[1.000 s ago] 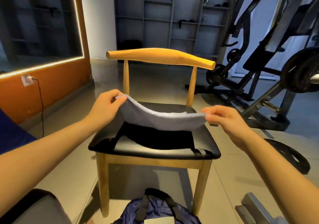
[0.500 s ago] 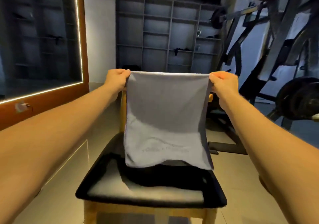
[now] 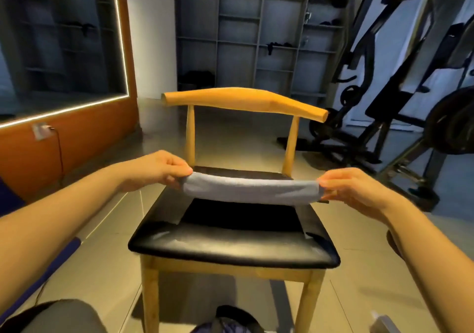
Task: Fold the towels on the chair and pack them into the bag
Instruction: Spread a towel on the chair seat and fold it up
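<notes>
I see a grey towel (image 3: 250, 190) folded into a long thin strip. It is held up by its two ends across the middle of the frame, just above the wooden chair (image 3: 218, 249). A black towel (image 3: 238, 216) lies flat on the shiny black seat. A dark blue bag (image 3: 230, 325) peeks in at the bottom edge.

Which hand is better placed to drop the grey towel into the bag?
Right, narrowly. Each hand grips one end of the towel, but the right hand is lower in view, nearer the bag below the chair's front; the left hand is farther back.
</notes>
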Demonstrator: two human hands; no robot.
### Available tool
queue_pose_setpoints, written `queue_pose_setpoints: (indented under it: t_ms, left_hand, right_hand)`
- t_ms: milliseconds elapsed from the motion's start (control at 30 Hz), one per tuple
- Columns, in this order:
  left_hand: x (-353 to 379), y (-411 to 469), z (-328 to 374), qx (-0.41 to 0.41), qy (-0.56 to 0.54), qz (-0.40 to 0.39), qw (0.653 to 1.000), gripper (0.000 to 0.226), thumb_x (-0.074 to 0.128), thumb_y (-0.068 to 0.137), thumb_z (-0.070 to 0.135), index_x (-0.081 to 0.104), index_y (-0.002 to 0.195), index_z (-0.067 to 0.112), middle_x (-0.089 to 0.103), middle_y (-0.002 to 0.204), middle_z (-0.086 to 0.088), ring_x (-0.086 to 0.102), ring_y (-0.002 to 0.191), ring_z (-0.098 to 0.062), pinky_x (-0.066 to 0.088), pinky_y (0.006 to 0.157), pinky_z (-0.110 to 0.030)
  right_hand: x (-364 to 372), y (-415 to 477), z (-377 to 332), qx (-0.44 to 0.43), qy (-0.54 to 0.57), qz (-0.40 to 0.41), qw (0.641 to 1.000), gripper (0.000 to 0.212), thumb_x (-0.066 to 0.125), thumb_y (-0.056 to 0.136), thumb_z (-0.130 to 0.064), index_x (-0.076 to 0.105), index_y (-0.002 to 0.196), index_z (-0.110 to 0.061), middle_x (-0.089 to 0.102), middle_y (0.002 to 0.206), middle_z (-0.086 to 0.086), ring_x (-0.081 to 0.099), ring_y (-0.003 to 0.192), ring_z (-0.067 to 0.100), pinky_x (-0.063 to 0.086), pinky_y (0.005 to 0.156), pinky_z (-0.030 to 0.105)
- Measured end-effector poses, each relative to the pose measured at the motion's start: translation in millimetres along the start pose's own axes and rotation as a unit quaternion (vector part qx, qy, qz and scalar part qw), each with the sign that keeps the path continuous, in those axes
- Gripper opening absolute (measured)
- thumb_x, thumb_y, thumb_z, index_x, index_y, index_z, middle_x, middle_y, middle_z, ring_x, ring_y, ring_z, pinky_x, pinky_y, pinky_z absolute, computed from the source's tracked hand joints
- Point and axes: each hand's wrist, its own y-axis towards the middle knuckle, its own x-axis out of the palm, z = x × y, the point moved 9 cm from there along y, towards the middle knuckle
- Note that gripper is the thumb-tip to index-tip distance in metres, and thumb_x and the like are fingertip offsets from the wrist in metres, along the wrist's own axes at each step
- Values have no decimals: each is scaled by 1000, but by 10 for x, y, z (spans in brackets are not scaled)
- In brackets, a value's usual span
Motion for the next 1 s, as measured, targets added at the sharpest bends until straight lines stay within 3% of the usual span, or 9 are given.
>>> queue_pose_setpoints:
  t_ms: [100,200,300,400,533,633,767,900,1000]
  left_hand:
    - [366,-176,-390,-58,4,-126,990,30,58,101,31,82,87,19,75,88,-4,71,87,-16,56,79,-25]
    - [464,-194,-467,-72,-24,-161,984,32,57,101,30,81,94,10,75,91,-8,71,86,-19,56,80,-27]
    - [439,-111,-437,-76,-62,-136,986,35,55,100,30,81,84,14,74,85,-7,71,80,-16,57,74,-23]
    - [317,114,-494,-84,-79,-46,992,37,57,99,36,78,89,8,74,86,-7,70,81,-18,56,72,-24]
    - [227,480,-667,-126,-115,79,982,37,64,96,38,73,88,4,71,74,-5,64,69,-16,51,57,-22]
    - [303,771,-811,-152,-131,129,971,31,68,96,33,75,87,4,71,79,-10,64,72,-19,50,57,-25]
    - [425,1114,-1054,-182,-98,156,966,23,70,96,26,76,92,3,70,89,-11,62,79,-20,46,58,-26]
    - [501,1307,-1351,-205,-22,153,966,33,74,92,29,75,87,-4,68,75,-12,60,71,-23,50,66,-34]
    - [530,1389,-1399,-208,39,143,967,30,74,92,32,77,76,7,72,76,-10,67,78,-24,56,76,-39]
  right_hand:
    - [304,-196,352,61,-45,-116,990,22,61,96,-13,76,80,-11,71,92,9,68,93,21,55,88,34]
    - [409,-277,426,93,-15,-163,982,19,59,96,-11,76,94,-3,72,105,21,70,99,27,57,88,35]
    - [427,-253,388,96,18,-180,979,22,57,96,-12,76,86,-7,72,91,16,69,86,25,57,82,36]
    - [323,-65,369,87,44,-102,990,20,56,100,-12,72,94,-3,70,76,5,67,71,16,56,75,33]
    - [106,380,532,99,12,59,993,19,62,100,-18,73,103,-3,74,93,15,71,77,18,57,67,29]
    - [86,685,705,125,-35,138,982,15,63,99,-16,72,100,-5,73,93,15,70,77,20,55,54,22]
    - [143,1029,1018,161,-99,166,968,12,63,97,-11,73,91,-6,71,87,13,67,75,22,54,52,27]
    - [144,1205,1234,169,-151,176,958,14,65,94,-8,73,84,-5,70,79,14,66,73,24,52,51,27]
    - [150,1243,1314,170,-171,178,954,12,67,95,-10,73,86,-6,71,83,13,67,77,23,51,53,26]
